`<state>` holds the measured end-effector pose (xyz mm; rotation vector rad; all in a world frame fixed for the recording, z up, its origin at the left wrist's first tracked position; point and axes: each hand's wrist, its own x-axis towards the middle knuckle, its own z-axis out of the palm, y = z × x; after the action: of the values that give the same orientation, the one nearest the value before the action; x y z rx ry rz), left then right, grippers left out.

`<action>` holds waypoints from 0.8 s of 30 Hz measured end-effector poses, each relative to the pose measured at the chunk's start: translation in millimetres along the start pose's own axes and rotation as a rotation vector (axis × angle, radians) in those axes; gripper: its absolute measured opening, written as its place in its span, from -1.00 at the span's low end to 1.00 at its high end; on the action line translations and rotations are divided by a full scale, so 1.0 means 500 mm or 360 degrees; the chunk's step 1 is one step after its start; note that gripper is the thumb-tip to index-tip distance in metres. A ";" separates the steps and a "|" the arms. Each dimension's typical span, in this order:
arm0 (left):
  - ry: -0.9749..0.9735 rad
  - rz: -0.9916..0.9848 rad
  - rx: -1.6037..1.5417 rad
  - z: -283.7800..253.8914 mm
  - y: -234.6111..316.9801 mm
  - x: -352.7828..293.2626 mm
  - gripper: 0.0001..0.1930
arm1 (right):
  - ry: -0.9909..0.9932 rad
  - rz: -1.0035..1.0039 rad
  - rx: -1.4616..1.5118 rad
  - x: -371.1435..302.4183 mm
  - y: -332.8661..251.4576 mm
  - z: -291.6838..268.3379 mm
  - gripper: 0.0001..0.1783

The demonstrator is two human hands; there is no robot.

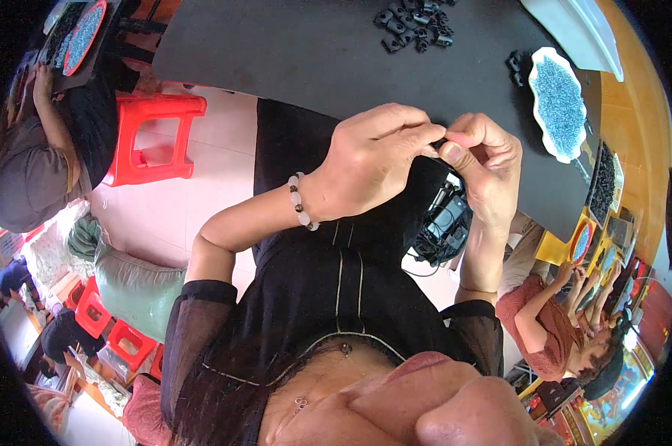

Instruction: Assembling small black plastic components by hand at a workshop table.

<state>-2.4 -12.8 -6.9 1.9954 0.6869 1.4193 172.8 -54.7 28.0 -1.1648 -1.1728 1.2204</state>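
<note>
My left hand (369, 160), with a beaded bracelet (297, 201) at its wrist, is closed in a pinch at the near edge of the dark table (291, 52). Its fingertips meet those of my right hand (488, 160), whose thumb and forefinger are pinched too. Between them a small black piece (439, 141) shows only in part; the fingers cover most of it, so its exact kind is unclear. Farther back lies a pile of small black plastic pieces (414, 26). To the right stands a white scalloped dish (537, 89) full of tiny blue-grey glittering stones.
A few more black pieces (515, 67) lie beside the dish. A white tray (574, 33) is at the far right. Red stools (154, 141) and a green sack (139, 286) stand to the left. Other people work at tables on both sides.
</note>
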 end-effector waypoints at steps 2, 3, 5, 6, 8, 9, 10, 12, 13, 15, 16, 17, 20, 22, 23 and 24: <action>-0.0004 0.0008 0.0042 0.002 -0.003 0.004 -0.66 | 0.0004 0.0061 0.0049 0.006 0.004 -0.005 -0.89; -0.0002 0.0017 0.0090 0.003 -0.002 0.009 -0.67 | 0.0000 0.0118 0.0098 0.013 0.005 -0.008 -0.89; -0.0017 -0.0058 0.0033 0.007 0.010 0.021 -0.68 | -0.0044 0.0096 0.0212 0.017 0.014 -0.019 -0.90; -0.0034 -0.0140 -0.0019 0.008 0.013 0.027 -0.69 | -0.0054 0.0091 0.0300 0.018 0.013 -0.024 -0.87; -0.0038 -0.0131 -0.0090 0.009 0.012 0.036 -0.70 | -0.0104 0.0129 0.0479 0.020 0.009 -0.034 -0.69; -0.0048 -0.0136 -0.0158 0.010 0.013 0.038 -0.70 | -0.0107 0.0120 0.0476 0.020 0.008 -0.032 -0.69; -0.0045 -0.0127 -0.0155 0.013 0.007 0.038 -0.70 | -0.0101 0.0169 0.0526 0.021 0.009 -0.029 -0.65; -0.0022 -0.0044 -0.0164 0.018 -0.005 0.036 -0.71 | -0.0116 0.0216 0.0587 0.020 0.012 -0.026 -0.56; -0.0020 -0.0041 -0.0162 0.017 -0.005 0.036 -0.71 | -0.0119 0.0213 0.0586 0.019 0.013 -0.029 -0.56; -0.0039 -0.0013 -0.0073 0.010 0.001 0.038 -0.72 | -0.0345 0.0337 0.0589 0.017 0.013 -0.042 -0.56; -0.0039 -0.0010 -0.0074 0.006 0.005 0.041 -0.72 | -0.0389 0.0320 0.0673 0.016 0.016 -0.045 -0.58; -0.0072 0.0011 -0.0046 0.002 0.011 0.044 -0.71 | -0.0387 0.0317 0.0671 0.012 0.023 -0.045 -0.58; -0.0099 0.0083 0.0032 0.002 0.015 0.046 -0.72 | -0.0151 0.0251 0.0760 0.005 0.028 -0.011 -0.67; -0.0093 0.0136 0.0092 0.002 0.020 0.047 -0.74 | -0.0218 0.0169 0.0747 0.006 0.040 -0.012 -0.69; -0.0131 -0.0005 -0.0052 0.003 0.022 0.044 -0.75 | -0.0254 0.0119 0.0657 0.005 0.040 -0.020 -0.68; -0.0170 -0.0154 -0.0194 0.001 0.023 0.040 -0.76 | -0.0253 0.0119 0.0656 0.003 0.035 -0.023 -0.68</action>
<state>4.7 -6.9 14.5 1.9024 0.6257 1.2583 183.5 -53.0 10.0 -0.8194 -0.9373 1.5484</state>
